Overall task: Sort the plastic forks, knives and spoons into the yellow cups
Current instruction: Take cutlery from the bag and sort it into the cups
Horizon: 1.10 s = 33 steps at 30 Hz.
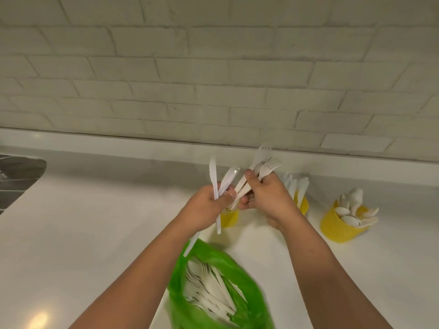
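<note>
A white counter (95, 222) runs along a pale painted brick wall (213, 67). At the counter's left edge sits a crinkled sheet of foil (16, 176).

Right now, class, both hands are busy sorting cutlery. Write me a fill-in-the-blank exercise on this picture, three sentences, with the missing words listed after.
1. The right hand grips a bunch of white plastic ____.
2. The unsorted cutlery lies in a ____ plastic bag.
3. The rightmost yellow cup holds only ____.

Missing words: forks; green; spoons
</note>
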Available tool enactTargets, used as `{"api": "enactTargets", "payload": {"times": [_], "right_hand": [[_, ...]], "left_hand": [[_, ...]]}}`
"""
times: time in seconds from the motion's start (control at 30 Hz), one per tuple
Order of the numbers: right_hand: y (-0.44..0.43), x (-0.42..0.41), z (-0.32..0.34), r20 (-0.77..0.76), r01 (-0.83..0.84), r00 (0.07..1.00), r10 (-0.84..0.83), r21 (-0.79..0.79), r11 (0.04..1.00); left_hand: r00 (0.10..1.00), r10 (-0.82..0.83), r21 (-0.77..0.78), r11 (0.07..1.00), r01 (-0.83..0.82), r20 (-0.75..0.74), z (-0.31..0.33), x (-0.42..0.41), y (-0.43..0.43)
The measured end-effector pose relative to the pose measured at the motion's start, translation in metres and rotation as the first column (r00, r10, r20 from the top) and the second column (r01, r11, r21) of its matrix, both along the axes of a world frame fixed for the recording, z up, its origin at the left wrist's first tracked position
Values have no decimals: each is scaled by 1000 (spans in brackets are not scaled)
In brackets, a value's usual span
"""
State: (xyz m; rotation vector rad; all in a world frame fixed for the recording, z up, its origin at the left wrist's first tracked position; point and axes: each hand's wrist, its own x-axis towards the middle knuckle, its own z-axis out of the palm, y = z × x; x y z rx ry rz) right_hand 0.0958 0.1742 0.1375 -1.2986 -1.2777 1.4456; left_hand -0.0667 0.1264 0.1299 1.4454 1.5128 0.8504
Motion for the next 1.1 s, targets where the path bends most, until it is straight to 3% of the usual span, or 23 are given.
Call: {"api": "enactTargets", "payload": {"times": [0.07, 0.13, 0.2, 0.27, 0.47, 0.67, 0.77, 0.87, 0.93, 1.0, 1.07, 1.1], "right_hand": [[6, 3, 2, 18, 85, 996, -87, 95, 992], [14, 5, -3, 185, 132, 966, -182, 250, 959], [20, 3, -12, 303, 133, 916, -263, 390, 911], [26, -1, -26, 326, 119, 897, -299, 472, 874], [33, -15, -61, 435, 42, 856, -280, 481, 876], [39, -26, -84, 718, -152, 683, -134, 320, 935], [41, -29, -77, 689, -239, 711, -143, 427, 872], [35, -33, -65, 495, -101, 849, -185, 496, 862], [35, -35, -71, 462, -53, 853, -245, 543, 838], [36, -35, -77, 638, -204, 709, -301, 594, 778], [37, -34, -87, 833, -408, 493, -251, 476, 779], [37, -33, -90, 881, -452, 433, -192, 396, 799]], "left_hand": [[992, 87, -37, 996, -84, 90, -3, -10, 4], [970, 192, -74, 980, -183, 148, -8, -19, 7], [958, 245, -86, 968, -235, 149, -13, -25, 9], [971, 222, -73, 974, -216, 85, -18, -29, 9], [982, 151, -47, 986, -158, -116, -33, -29, 9], [986, 116, -56, 991, -123, -120, -45, -29, 12], [988, 114, -48, 992, -119, -108, -47, -29, 14], [987, 113, -32, 993, -117, -110, -46, -29, 15], [989, 119, -36, 992, -123, -87, -45, -28, 15], [988, 141, -38, 989, -143, -59, -45, -27, 15], [985, 163, -34, 986, -165, -54, -44, -26, 14], [984, 173, -32, 984, -174, -54, -44, -26, 13]]}}
